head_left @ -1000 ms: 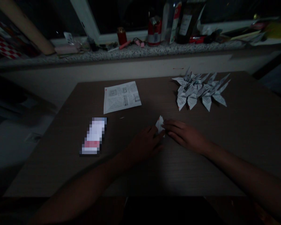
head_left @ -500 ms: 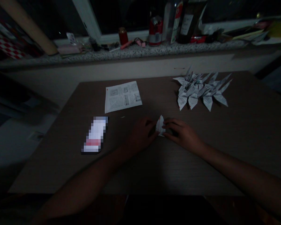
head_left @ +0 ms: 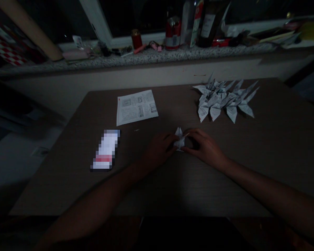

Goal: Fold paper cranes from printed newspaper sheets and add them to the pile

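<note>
A small piece of folded paper [head_left: 179,142], printed and pointed at its far end, lies on the table between my two hands. My left hand [head_left: 162,147] has its fingertips on the left side of the paper, pressing it. On the other side, my right hand [head_left: 202,144] pinches a raised flap of the same paper between thumb and fingers. Further off to the right stands a cluster of several folded paper cranes [head_left: 225,99], made of similar printed paper. A flat printed sheet [head_left: 137,108] lies beyond my left hand.
A phone with a lit, blurred screen [head_left: 106,150] lies left of my hands on the brown table [head_left: 157,195]. Behind the table runs a speckled stone sill [head_left: 146,57] holding a red can [head_left: 172,35], a small red jar [head_left: 136,39], bottles and other clutter.
The right-hand flap of the folded paper has been lifted by my right hand and now stands up, showing two points behind it. My left fingers have moved further onto the paper.
</note>
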Available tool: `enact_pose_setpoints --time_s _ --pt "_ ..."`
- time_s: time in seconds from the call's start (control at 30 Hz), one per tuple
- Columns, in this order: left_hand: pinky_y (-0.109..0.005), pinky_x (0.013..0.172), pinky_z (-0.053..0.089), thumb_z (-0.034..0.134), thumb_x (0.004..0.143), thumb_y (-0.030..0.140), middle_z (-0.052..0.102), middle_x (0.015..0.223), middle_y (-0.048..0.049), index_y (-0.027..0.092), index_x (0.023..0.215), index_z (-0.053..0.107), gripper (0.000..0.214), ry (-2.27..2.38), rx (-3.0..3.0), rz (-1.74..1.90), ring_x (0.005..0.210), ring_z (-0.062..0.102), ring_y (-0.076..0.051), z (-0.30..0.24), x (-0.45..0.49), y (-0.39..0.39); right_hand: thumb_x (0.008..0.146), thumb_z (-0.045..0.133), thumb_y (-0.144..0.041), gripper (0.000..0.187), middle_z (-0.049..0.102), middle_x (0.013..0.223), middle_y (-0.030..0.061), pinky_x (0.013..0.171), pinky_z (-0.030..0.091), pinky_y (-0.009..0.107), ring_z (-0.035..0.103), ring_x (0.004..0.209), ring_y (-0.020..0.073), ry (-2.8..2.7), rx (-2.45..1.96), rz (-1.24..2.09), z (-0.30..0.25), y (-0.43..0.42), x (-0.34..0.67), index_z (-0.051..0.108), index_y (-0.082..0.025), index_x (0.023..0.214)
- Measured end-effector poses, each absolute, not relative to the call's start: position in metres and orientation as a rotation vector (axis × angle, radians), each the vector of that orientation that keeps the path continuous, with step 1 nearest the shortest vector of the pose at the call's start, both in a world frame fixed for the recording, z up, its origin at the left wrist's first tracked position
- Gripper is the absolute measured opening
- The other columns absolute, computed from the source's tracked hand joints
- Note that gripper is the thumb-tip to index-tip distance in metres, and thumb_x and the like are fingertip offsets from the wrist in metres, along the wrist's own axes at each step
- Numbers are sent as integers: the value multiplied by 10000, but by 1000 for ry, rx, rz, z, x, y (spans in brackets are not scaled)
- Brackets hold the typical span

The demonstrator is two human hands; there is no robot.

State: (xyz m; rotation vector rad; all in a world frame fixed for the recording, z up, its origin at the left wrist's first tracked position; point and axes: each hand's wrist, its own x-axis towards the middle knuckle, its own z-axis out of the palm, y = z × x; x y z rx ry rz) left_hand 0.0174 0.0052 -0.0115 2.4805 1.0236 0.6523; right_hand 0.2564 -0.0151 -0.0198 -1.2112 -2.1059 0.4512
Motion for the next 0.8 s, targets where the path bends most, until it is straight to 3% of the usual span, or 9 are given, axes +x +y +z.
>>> enact_pose_setpoints --time_s 0.2,0.33,0.5,0.8 --pt "-424 993 527 722 945 254 689 1212 -76 187 1226 617 307 1026 2339 659 1112 659 -258 -13 16 8 913 754 -235 253 678 1211 125 982 531 500 645 1155 314 -2173 -1092 461 -18 -14 258 626 -229 1131" --pt "-405 1021 523 671 969 216 674 1239 -62 202 1236 627 270 1003 2322 650 1150 652 -233 -13 13 9 931 733 -234 194 706 1103 90 918 547 471 669 1063 294 -2208 -1056 507 -19 -14 258 627 -241 1093" --pt "-400 1056 520 675 967 223 617 1324 -74 216 1211 644 246 1004 2349 662 1218 624 -232 -14 11 9 923 738 -249 251 685 1177 131 943 560 480 670 1102 307 -2167 -1065 539 -23 -13 259 669 -218 1162" --pt "-363 981 546 663 971 199 648 1227 -57 209 1127 669 156 971 2397 665 1122 650 -204 -15 12 11 960 695 -268 151 712 1114 109 918 575 477 688 1074 296 -2205 -1028 444 -21 -15 258 715 -244 1108"
